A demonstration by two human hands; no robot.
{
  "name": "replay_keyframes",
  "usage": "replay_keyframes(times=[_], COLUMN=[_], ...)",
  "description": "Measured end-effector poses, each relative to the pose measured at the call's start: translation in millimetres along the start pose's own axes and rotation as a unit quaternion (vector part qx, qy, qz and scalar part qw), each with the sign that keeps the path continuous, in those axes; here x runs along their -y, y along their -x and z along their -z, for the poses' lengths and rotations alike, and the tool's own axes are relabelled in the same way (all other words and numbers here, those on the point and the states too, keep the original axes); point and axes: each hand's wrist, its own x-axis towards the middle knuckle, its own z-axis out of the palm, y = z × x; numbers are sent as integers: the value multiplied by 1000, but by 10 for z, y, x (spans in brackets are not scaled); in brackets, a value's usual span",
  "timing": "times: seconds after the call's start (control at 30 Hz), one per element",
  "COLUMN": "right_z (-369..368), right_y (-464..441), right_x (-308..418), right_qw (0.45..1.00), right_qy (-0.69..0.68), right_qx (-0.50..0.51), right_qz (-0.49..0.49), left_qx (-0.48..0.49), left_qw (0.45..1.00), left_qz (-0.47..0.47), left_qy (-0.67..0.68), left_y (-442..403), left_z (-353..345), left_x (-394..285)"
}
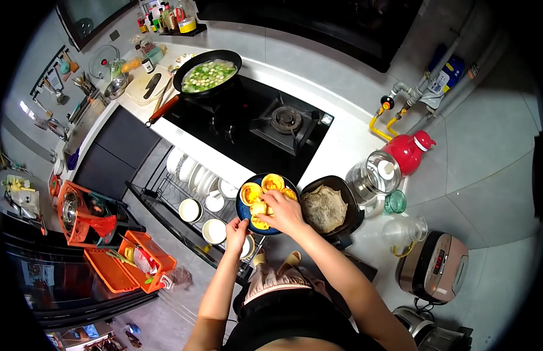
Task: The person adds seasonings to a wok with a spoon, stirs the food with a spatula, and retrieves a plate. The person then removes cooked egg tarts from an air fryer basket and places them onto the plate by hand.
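A dark blue plate (242, 212) with several yellow egg tarts (251, 193) on it is in front of me, by the counter edge. My left hand (236, 234) pinches the plate's near left rim between thumb and fingers. Over the plate, my right hand (283, 213) has its fingers closed around an egg tart (258, 209); the hand partly hides the tarts beneath. Just right of the plate stands a black air fryer basket (354, 217) with a browned paper liner (323, 209) inside.
A wok (208, 72) of greens and pale pieces sits on the black hob (248, 126), its handle pointing left. Below, a pulled-out dish drawer (166, 199) holds bowls and plates. A glass pot (374, 178), red kettle (407, 153) and rice cooker (433, 268) stand right.
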Motion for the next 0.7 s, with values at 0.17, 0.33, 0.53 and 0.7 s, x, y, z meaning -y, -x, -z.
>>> replay_keyframes(times=[0.17, 0.33, 0.53, 0.7], right_z=[-50, 65, 274, 593], right_y=[208, 374, 657, 1311], right_x=[-260, -377, -517, -655], right_qw=[983, 978, 930, 870], right_qy=[-19, 2, 40, 50], right_qx=[-128, -123, -253, -311], right_qz=[-131, -171, -263, -379], left_qx=[-28, -57, -56, -37], left_qw=[999, 998, 996, 997], left_qz=[10, 11, 59, 66], left_qy=[21, 19, 32, 25], left_y=[-196, -682, -1142, -1374], left_z=[102, 36, -266, -443], left_x=[110, 272, 430, 573])
